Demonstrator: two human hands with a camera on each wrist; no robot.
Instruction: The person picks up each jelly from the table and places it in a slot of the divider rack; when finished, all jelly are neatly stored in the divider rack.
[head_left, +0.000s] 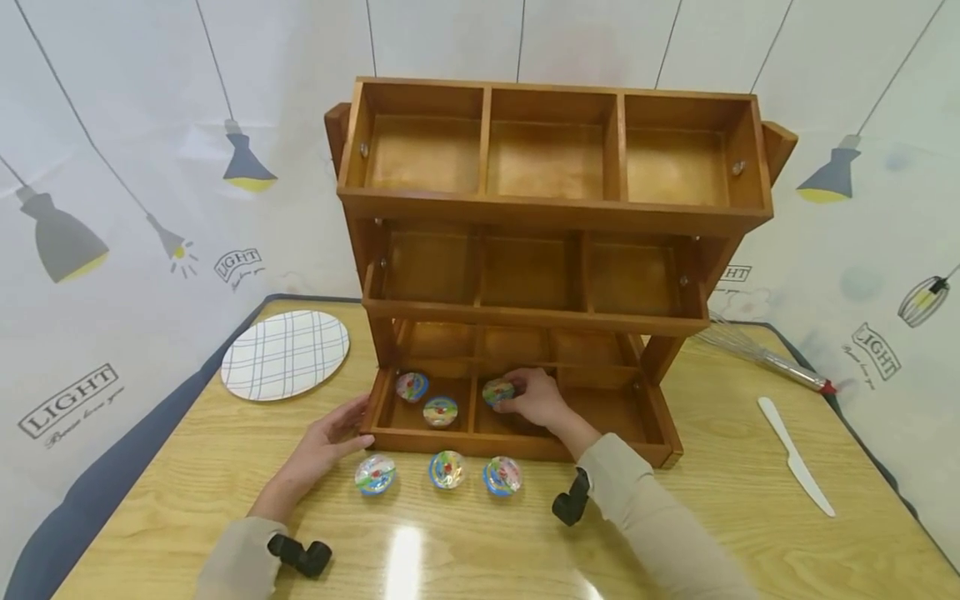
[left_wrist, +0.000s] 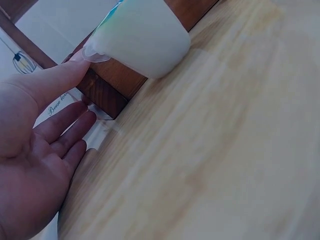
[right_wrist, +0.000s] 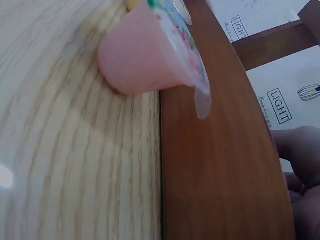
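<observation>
Right hand [head_left: 540,398] pinches a cup [head_left: 497,392] inside the rack [head_left: 555,205]

The rack stands toward the back edge of the worktop [head_left: 720,517]. In its bottom tier, the right hand has thumb and fingers closed on the cup at the middle compartment; whether that cup touches the floor there cannot be told. Two more cups [head_left: 440,412] sit in the compartment to the left, one farther back than the other.

The left hand [head_left: 330,437] is fairly open, fingers loose, touching the rack's front left corner and gripping no cup.

Three loose cups [head_left: 447,470] form a row along the rack's front, the leftmost near the left thumb.

A plate [head_left: 287,355] lies by the worktop's back left corner, a whisk [head_left: 793,370] by its back right corner, and a knife [head_left: 795,454] near its right edge.
</observation>
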